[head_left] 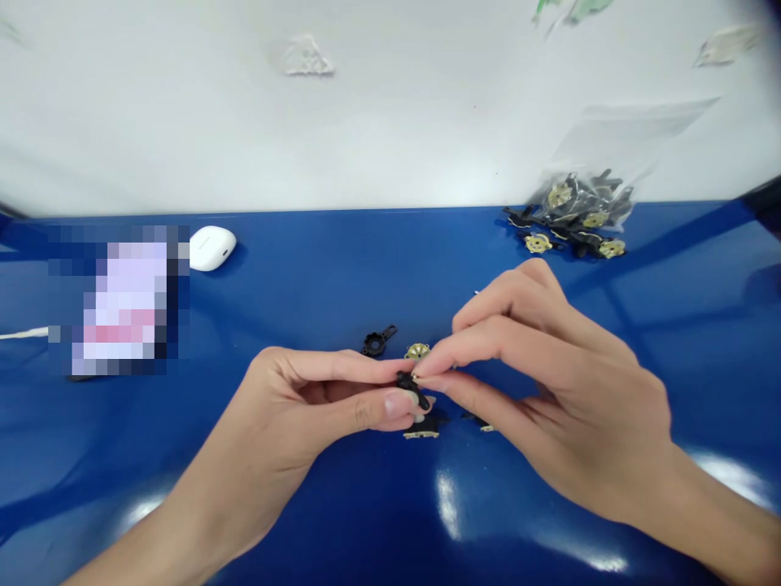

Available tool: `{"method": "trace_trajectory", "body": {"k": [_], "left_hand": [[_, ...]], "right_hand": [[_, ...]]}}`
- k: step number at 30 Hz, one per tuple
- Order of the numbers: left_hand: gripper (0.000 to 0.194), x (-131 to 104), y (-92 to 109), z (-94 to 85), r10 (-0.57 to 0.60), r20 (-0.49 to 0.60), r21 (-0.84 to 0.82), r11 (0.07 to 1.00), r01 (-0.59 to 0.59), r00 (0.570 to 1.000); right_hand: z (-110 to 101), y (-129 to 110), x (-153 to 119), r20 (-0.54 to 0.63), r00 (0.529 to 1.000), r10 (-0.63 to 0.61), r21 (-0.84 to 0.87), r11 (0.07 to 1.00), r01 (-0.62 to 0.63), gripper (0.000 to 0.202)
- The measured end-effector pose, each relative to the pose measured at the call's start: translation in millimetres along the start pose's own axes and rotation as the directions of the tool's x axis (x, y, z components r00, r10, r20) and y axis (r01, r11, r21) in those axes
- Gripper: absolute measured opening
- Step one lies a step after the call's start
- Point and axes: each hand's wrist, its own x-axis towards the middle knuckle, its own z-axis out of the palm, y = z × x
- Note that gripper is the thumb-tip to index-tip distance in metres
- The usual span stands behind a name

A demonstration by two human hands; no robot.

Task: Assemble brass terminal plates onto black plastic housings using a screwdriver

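Observation:
Near the middle of the view, my left hand (311,415) pinches a small black part (421,396) between thumb and fingers. My right hand (561,391) meets it from the right, its thumb and index finger pressed together at the part's upper end around something too small to make out. Just behind the fingertips lie a black ring with an arm (374,343) and a gold-coloured slotted disc (418,351). Below the fingertips is a black and gold piece (422,426), partly covered by my left hand. Another such piece (486,425) is half hidden under my right hand.
Several black and gold parts (538,242) lie at the back right beside a clear plastic bag (589,195) holding more. At the left are a blurred-out phone (122,301), a white cable (24,333) and a white case (211,247) on the blue table (293,285).

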Motion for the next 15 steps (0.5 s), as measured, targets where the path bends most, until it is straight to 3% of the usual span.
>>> {"method": "trace_trajectory", "body": {"k": [15], "left_hand": [[0.018, -0.1, -0.1, 1.4, -0.057, 0.047, -0.071, 0.996, 0.06, 0.997]], "right_hand": [[-1.6, -0.8, -0.6, 0.002, 0.998, 0.061, 0.084, 0.995, -0.061, 0.018]]}}
